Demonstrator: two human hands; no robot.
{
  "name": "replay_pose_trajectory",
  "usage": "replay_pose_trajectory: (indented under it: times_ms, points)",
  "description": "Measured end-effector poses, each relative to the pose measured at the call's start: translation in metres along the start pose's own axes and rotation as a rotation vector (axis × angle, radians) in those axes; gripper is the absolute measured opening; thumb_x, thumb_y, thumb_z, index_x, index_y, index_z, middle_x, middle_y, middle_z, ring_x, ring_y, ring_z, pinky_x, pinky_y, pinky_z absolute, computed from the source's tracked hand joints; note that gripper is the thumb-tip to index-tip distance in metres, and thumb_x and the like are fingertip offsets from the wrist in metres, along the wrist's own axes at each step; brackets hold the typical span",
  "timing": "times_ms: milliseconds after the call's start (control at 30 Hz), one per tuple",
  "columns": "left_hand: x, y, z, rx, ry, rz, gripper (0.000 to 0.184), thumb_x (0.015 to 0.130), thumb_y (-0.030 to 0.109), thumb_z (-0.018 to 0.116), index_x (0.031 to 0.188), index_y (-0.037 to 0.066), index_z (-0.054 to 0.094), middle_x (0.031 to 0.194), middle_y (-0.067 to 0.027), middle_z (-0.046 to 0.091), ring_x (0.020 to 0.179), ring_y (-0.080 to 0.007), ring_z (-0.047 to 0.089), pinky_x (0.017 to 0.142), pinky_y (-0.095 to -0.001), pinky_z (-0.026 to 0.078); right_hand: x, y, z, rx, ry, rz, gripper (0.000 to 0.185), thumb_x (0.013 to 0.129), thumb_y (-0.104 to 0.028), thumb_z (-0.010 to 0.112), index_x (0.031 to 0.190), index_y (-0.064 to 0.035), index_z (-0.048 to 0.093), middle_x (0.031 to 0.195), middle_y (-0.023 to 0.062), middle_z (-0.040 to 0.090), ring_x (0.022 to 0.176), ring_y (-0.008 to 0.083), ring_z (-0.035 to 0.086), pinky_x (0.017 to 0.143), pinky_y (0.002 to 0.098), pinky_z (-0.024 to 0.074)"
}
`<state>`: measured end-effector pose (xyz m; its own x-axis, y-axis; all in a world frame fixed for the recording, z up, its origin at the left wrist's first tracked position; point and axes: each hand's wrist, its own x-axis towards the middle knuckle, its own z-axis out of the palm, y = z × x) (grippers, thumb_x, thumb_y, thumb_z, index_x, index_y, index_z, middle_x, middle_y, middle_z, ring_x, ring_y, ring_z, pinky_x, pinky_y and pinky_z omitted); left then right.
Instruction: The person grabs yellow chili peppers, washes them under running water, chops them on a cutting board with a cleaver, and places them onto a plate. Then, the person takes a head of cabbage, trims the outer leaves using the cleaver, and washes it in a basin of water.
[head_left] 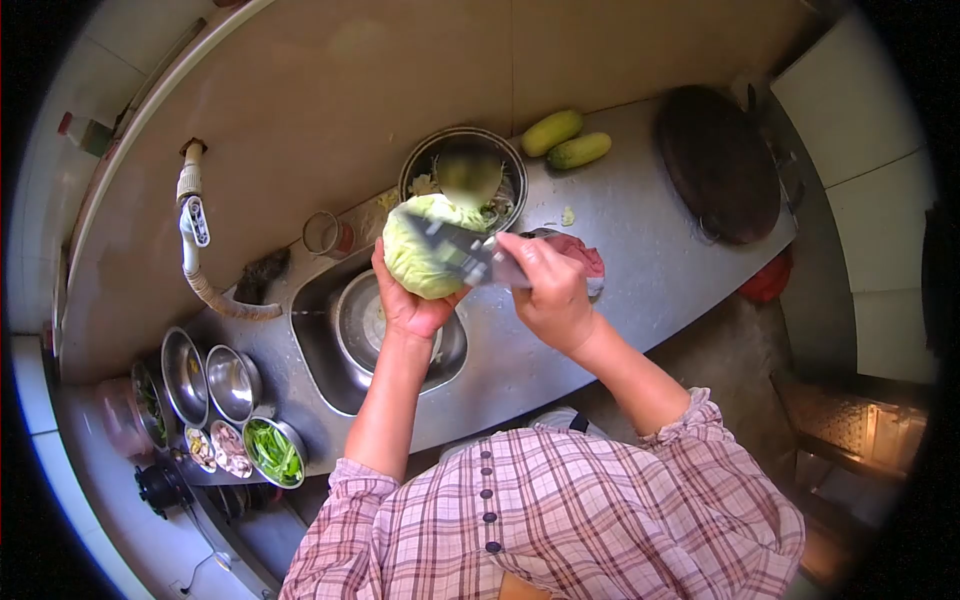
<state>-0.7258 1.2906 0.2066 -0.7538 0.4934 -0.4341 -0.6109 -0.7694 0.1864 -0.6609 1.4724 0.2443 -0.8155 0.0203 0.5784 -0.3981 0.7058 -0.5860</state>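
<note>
A pale green cabbage (418, 262) rests in my left hand (415, 305), whose fingers cup it from below and from the left side, over the sink's right part. My right hand (552, 290) is closed round the handle of a wide-bladed knife (455, 248). The knife's blade, smeared by motion, lies across the cabbage's right side. Just behind the cabbage stands a round metal basin (516, 160) with leaf scraps, and something round, green and blurred (469, 178) shows over it.
The sink (322, 372) holds a metal bowl (362, 312). Two green cucumber-like vegetables (578, 150) lie behind the counter (640, 240). A dark round board (718, 165) is at right. A red cloth (580, 254) lies beside my right hand. Bowls, one with cut greens (274, 452), stand at left.
</note>
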Motion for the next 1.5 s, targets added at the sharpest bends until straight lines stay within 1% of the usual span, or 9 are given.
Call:
replay_pose_trajectory:
  times_ms: [133, 533, 700, 900, 1000, 1133, 1267, 1400, 1500]
  points:
    - [0.001, -0.004, 0.003, 0.184, 0.056, 0.255, 0.06, 0.089, 0.055, 0.042, 0.129, 0.011, 0.049, 0.126, -0.0097, 0.055, 0.112, -0.0264, 0.053, 0.097, -0.0377, 0.043, 0.002, -0.007, 0.001, -0.171, -0.097, -0.163, 0.055, 0.056, 0.006, 0.059, 0.111, 0.0014, 0.056, 0.068, 0.0108, 0.048, 0.057, 0.0271, 0.054, 0.052, 0.0371, 0.0454]
    - [0.011, -0.007, -0.009, -0.256, 0.073, 0.051, 0.062, 0.081, 0.062, 0.048, 0.121, 0.015, 0.054, 0.121, -0.0073, 0.057, 0.109, -0.0286, 0.054, 0.091, -0.0468, 0.046, 0.009, 0.007, 0.021, -0.234, -0.116, -0.182, 0.047, 0.066, 0.004, 0.056, 0.112, 0.0023, 0.055, 0.071, 0.0117, 0.05, 0.057, 0.0273, 0.055, 0.052, 0.0373, 0.0468]
    - [-0.009, -0.001, 0.004, -0.017, 0.022, 0.031, 0.077, 0.07, 0.072, 0.054, 0.128, 0.021, 0.048, 0.123, -0.0094, 0.054, 0.104, -0.0358, 0.055, 0.072, -0.0491, 0.053, 0.001, 0.061, 0.045, -0.246, -0.217, 0.135, 0.022, 0.074, -0.003, 0.051, 0.095, -0.004, 0.056, 0.069, 0.018, 0.057, 0.062, 0.0376, 0.06, 0.055, 0.0467, 0.0488]
    - [-0.014, 0.005, -0.003, 0.041, -0.026, -0.001, 0.08, 0.07, 0.073, 0.053, 0.129, 0.019, 0.048, 0.119, -0.0122, 0.057, 0.095, -0.0388, 0.058, 0.066, -0.0485, 0.053, 0.012, 0.053, 0.034, -0.061, -0.297, 0.445, 0.012, 0.078, -0.006, 0.054, 0.089, -0.0041, 0.058, 0.07, 0.0228, 0.06, 0.069, 0.0423, 0.06, 0.062, 0.0506, 0.0474]
    - [-0.007, 0.005, -0.007, 0.037, -0.024, -0.029, 0.079, 0.07, 0.073, 0.052, 0.128, 0.019, 0.049, 0.119, -0.0107, 0.057, 0.096, -0.0353, 0.059, 0.068, -0.0494, 0.053, 0.014, 0.039, 0.029, -0.021, -0.103, 0.275, 0.024, 0.072, -0.002, 0.055, 0.095, -0.0073, 0.06, 0.069, 0.019, 0.061, 0.065, 0.0387, 0.061, 0.059, 0.0467, 0.0496]
    - [-0.006, -0.001, -0.012, 0.18, 0.135, 0.123, 0.066, 0.081, 0.062, 0.046, 0.127, 0.015, 0.05, 0.118, -0.0122, 0.058, 0.104, -0.0324, 0.057, 0.081, -0.0512, 0.05, 0.021, 0.006, 0.012, -0.16, -0.169, -0.114, 0.033, 0.067, -0.005, 0.058, 0.1, -0.0054, 0.058, 0.069, 0.0108, 0.054, 0.057, 0.0294, 0.059, 0.053, 0.0371, 0.0501]
    - [0.005, -0.003, -0.014, 0.045, 0.108, 0.199, 0.059, 0.088, 0.052, 0.046, 0.125, 0.006, 0.05, 0.118, -0.0119, 0.058, 0.108, -0.0291, 0.056, 0.095, -0.0424, 0.045, 0.023, -0.016, 0.01, -0.219, -0.2, -0.202, 0.038, 0.065, -0.001, 0.058, 0.103, -0.0029, 0.059, 0.064, 0.0094, 0.049, 0.052, 0.0262, 0.055, 0.05, 0.036, 0.0467]
    - [0.003, -0.004, -0.028, 0.094, 0.087, 0.216, 0.053, 0.087, 0.045, 0.054, 0.125, 0.008, 0.049, 0.119, -0.0107, 0.057, 0.109, -0.0264, 0.055, 0.093, -0.044, 0.046, 0.024, -0.015, 0.011, -0.291, -0.202, -0.192, 0.037, 0.067, -0.001, 0.056, 0.103, -0.0026, 0.059, 0.065, 0.0092, 0.049, 0.051, 0.0257, 0.055, 0.049, 0.0359, 0.0472]
    - [0.001, -0.008, -0.032, 0.261, 0.207, 0.309, 0.058, 0.085, 0.056, 0.052, 0.122, 0.012, 0.052, 0.119, -0.0097, 0.058, 0.106, -0.0282, 0.056, 0.091, -0.0495, 0.046, 0.02, -0.004, 0.019, -0.348, -0.181, -0.16, 0.032, 0.069, -0.003, 0.056, 0.101, -0.0022, 0.058, 0.065, 0.0102, 0.052, 0.052, 0.026, 0.057, 0.049, 0.0362, 0.0484]
